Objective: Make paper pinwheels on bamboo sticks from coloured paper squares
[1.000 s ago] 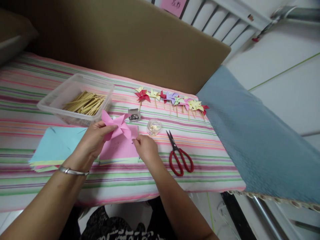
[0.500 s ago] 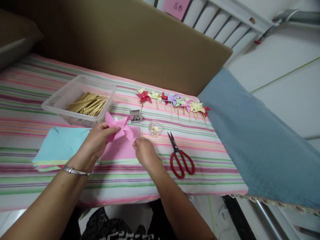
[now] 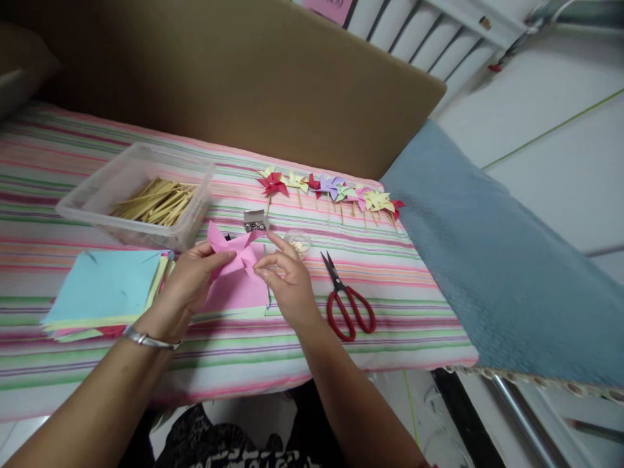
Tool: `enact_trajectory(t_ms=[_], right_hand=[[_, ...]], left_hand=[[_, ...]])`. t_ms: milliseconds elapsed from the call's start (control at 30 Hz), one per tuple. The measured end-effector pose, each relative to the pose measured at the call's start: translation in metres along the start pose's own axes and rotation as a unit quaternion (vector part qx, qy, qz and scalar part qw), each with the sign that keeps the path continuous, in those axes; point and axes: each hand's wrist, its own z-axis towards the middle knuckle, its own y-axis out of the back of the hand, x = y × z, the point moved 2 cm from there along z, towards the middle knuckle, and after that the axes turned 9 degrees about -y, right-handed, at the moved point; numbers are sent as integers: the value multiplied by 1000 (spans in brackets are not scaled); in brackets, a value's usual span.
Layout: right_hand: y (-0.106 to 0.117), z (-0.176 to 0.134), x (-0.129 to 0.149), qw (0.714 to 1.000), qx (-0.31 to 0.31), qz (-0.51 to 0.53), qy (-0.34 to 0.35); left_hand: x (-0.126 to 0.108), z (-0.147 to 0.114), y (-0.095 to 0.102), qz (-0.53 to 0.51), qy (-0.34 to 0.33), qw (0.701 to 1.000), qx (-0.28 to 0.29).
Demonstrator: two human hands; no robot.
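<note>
A pink paper pinwheel point(image 3: 244, 246) is pinched by my left hand point(image 3: 197, 272), its thumb pressed near the folded centre. My right hand point(image 3: 291, 279) is at the pinwheel's right side, with thumb and a fingertip together and another finger stretched out. Anything in that pinch is too small to make out. Beneath both hands lies a stack of pink paper point(image 3: 238, 296). Just behind the pinwheel stands a small open box of metal pins point(image 3: 255, 224). A clear round dish point(image 3: 301, 242) of tiny pale pieces is partly hidden by my right hand.
Red-handled scissors point(image 3: 347, 302) lie right of my right hand. A clear plastic tub point(image 3: 195, 208) of wooden sticks point(image 3: 158, 203) stands back left, with blue paper sheets point(image 3: 104, 283) in front. Several finished pinwheels point(image 3: 332, 186) line the back, before a cardboard panel point(image 3: 234, 84).
My right hand has moved up and left to the pinwheel's edge, one finger now stretched out. The left hand keeps its hold. The whole view has shifted slightly.
</note>
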Motion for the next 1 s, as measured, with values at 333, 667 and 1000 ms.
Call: enact_trajectory(t_ms=[333, 667, 1000], right_hand=[[-9, 6, -13, 995, -17, 62, -80], [-10, 8, -22, 993, -5, 84, -88], [-10, 7, -17, 995, -5, 56, -86]], left_hand=[[13, -18, -21, -42, 8, 999, 31], [6, -23, -26, -81, 28, 994, 64], [5, -23, -26, -41, 1, 998, 47]])
